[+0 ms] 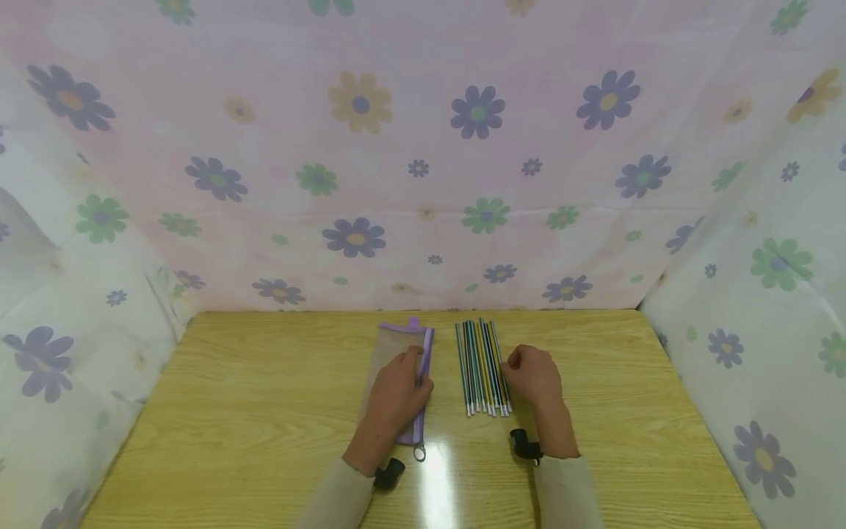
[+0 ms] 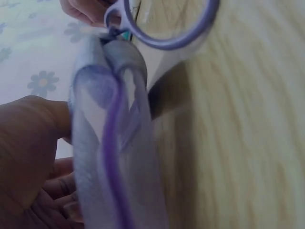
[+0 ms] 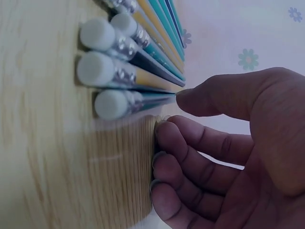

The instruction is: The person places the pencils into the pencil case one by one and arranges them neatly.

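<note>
The right hand [image 1: 537, 376] is at the right side of the pencil row [image 1: 487, 367], its thumb touching the outermost pencil [image 3: 110, 105] and its bent fingertips down beside it; whether it pinches that pencil I cannot tell. The left hand [image 1: 394, 393] lies left of the pencil row, its relaxed fingers resting on a see-through pouch [image 1: 395, 342] without clenching it. That pouch is left of the row and apart from it, its purple zipper [image 1: 428, 345] along the side facing the row; a pull ring [image 2: 167, 44] sits at its near end. The pencils' white erasers point toward the person. Nearer than the row are black devices at both wrists and pale sleeves [image 1: 568, 492]. Beneath the row is a wood-grain table [image 1: 264, 411]; beyond it hangs a flowered cloth [image 1: 396, 191].
</note>
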`<act>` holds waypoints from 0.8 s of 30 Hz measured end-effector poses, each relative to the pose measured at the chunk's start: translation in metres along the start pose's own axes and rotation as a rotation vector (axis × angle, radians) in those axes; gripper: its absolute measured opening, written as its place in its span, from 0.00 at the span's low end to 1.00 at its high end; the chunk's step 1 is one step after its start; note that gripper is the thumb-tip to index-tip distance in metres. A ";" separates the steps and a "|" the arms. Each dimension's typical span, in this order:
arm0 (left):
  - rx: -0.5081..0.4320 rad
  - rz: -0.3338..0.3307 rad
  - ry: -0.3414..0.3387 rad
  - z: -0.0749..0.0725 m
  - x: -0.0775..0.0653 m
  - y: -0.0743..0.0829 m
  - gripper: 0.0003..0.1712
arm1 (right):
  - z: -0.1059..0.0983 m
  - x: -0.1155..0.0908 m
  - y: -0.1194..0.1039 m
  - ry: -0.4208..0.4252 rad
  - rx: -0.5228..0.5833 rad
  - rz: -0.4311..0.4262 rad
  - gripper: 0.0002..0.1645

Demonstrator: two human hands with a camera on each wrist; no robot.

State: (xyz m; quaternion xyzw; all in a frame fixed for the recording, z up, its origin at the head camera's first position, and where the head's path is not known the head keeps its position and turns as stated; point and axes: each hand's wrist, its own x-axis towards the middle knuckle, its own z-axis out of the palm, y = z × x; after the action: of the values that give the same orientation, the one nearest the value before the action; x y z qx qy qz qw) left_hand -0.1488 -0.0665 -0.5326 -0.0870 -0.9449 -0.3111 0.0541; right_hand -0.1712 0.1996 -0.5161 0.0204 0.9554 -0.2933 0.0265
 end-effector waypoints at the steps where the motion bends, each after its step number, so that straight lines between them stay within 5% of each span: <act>1: -0.014 -0.008 0.003 0.000 0.001 0.001 0.29 | 0.000 0.000 -0.001 -0.002 -0.001 0.007 0.09; 12: -0.214 -0.050 0.040 0.003 0.004 0.013 0.22 | -0.001 -0.004 -0.007 -0.022 0.056 0.059 0.12; 24: -0.347 -0.087 0.035 0.010 -0.003 0.009 0.20 | 0.009 -0.008 -0.010 0.021 0.027 0.158 0.25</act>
State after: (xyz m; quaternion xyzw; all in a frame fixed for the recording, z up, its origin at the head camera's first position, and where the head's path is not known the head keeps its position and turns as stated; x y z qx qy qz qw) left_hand -0.1448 -0.0541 -0.5356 -0.0486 -0.8789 -0.4727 0.0410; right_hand -0.1631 0.1855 -0.5174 0.0990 0.9471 -0.3029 0.0395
